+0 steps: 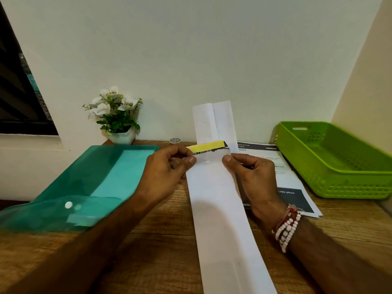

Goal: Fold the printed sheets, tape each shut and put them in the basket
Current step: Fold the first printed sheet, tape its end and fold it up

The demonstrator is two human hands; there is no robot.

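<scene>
Folded sheet point(214, 187) is running lengthwise away from the person, over the table point(161, 240); left hand point(167, 168) and right hand point(252, 175) are pinching its edges at mid-length. Basket point(350, 187) is standing nearer the right hand.

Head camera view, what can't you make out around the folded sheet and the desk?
Head view:
Folded sheet: near end cut off by the bottom edge; most print folded inside.
Printed sheets: text too small, partly behind the right hand.
Tape roll: lower part behind the left hand.
Basket: right end cut off by the frame edge.
</scene>
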